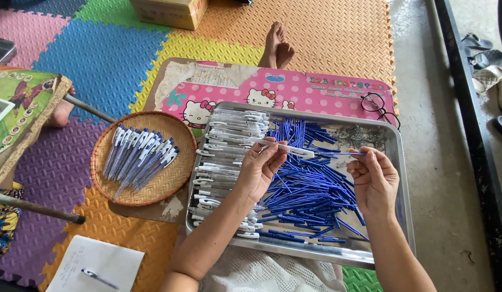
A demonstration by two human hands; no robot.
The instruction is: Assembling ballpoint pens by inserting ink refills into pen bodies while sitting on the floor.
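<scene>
Ok so landmark = the metal tray [398, 178] sitting on a low pink cartoon-cat table [294, 89], everything else is relative to that.

Left hand [259, 168] is over the middle of the tray, fingers pinched shut on a white pen barrel [294, 149] that pokes out to the right. Right hand [374, 178] is over the tray's right part, thumb + forefinger clamped on a thin blue refill [345, 154]; the refill's free end points left at the barrel tip, the two look like they're touching or just abt, can't tell 100%. Hands are apart, w/ barrel and refill bridging the gap between them.

Inside the tray: stack of white pen barrels [229, 135] w/ clips fills the left side, big heap of blue refills [310, 189] in the centre, and a small patch of tiny metal springs [362, 136] at the far right corner.

Left of the tray, just beside it, a round woven basket [178, 176] holds a bunch of finished blue-and-white pens [137, 157]. Behind the tray on the table edge lie black-rimmed glasses [379, 108]. Beyond the table a bare foot [277, 46] rests on the coloured foam floor mat [99, 59], and a cardboard box [169, 12] sits further back. Nearer than the tray, bottom left, a sheet of paper [107, 259] w/ one pen on it
</scene>
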